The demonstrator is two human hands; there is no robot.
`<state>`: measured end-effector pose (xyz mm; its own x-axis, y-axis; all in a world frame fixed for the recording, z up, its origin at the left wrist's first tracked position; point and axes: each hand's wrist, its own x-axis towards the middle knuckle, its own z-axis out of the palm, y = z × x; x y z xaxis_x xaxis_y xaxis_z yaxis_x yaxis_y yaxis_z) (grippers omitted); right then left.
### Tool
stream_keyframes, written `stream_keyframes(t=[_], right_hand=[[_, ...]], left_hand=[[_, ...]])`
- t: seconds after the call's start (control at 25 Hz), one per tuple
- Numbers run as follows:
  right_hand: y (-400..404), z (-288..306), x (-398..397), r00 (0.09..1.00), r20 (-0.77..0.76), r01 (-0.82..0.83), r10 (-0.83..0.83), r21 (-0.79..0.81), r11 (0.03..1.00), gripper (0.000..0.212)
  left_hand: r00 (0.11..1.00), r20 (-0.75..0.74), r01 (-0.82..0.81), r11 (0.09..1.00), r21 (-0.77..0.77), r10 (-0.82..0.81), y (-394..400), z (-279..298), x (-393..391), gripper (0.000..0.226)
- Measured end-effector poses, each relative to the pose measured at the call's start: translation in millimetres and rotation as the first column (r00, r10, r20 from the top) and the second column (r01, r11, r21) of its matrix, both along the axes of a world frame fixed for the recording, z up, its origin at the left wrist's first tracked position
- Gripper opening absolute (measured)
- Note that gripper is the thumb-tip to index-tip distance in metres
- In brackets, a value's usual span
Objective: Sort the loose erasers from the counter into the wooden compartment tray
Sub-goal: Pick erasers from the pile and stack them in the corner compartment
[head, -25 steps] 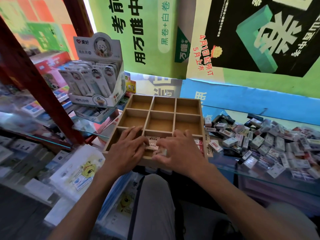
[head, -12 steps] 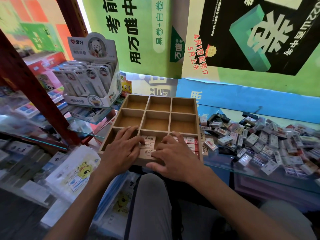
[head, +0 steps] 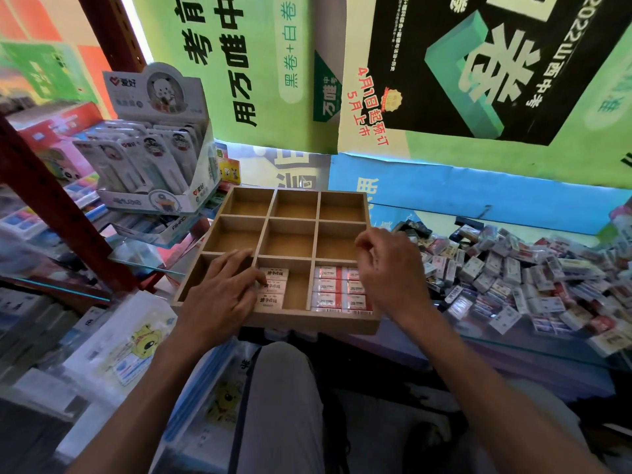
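Erasers (head: 272, 288) lie crosswise in tray (head: 307, 319); left fingers (head: 239, 268) flat, right fingers (head: 367, 242) loosely curled, empty.

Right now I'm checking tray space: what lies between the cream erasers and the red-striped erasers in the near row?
Head view: bare tray floor beside the cream erasers, then a wooden divider, then the red-striped erasers.

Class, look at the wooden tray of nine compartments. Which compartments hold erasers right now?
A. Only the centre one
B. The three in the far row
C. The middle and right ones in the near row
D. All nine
C: the cream erasers lie in the near middle compartment and the red-and-white erasers in the near right one of the wooden tray; the visible far and middle rows are bare.
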<state>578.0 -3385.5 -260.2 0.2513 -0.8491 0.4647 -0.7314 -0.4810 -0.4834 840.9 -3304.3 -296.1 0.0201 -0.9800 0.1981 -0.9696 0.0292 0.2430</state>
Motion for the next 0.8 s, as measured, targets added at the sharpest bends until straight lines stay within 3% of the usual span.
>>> stream_keyframes(t=[0.08, 0.2, 0.36, 0.48, 0.64, 0.8], right_hand=[[-15, -6, -37, 0.988, -0.152, 0.033, -0.015, 0.121, 0.992, 0.018], [-19, -20, -67, 0.895, -0.421, -0.034, 0.147, 0.265, 0.964, 0.040], [-27, -24, -70, 0.954, -0.300, 0.051, -0.020, 0.096, 0.994, 0.021], [-32, -19, -68, 0.893, -0.431, 0.157, -0.130, 0.027, 0.987, 0.018], [-22, -18, -62, 0.869, -0.495, 0.061, -0.016, 0.074, 0.995, 0.027], [-18, -12, -60, 0.688, -0.714, 0.044, 0.128, 0.217, 0.975, 0.052]], left_hand=[[1.000, 0.006, -0.001, 1.000, -0.006, 0.001, 0, 0, 0, 0.045], [1.000, 0.012, 0.002, 1.000, -0.018, -0.001, -1, 0, 0, 0.044], [1.000, 0.011, -0.002, 1.000, -0.003, 0.002, -1, 0, 0, 0.046], [1.000, 0.003, -0.018, 1.000, 0.007, 0.018, 0, 2, -3, 0.051], [1.000, 0.007, -0.016, 1.000, 0.002, 0.016, 0, 3, -4, 0.052], [1.000, 0.010, -0.021, 1.000, -0.002, 0.021, -1, 1, -3, 0.047]])
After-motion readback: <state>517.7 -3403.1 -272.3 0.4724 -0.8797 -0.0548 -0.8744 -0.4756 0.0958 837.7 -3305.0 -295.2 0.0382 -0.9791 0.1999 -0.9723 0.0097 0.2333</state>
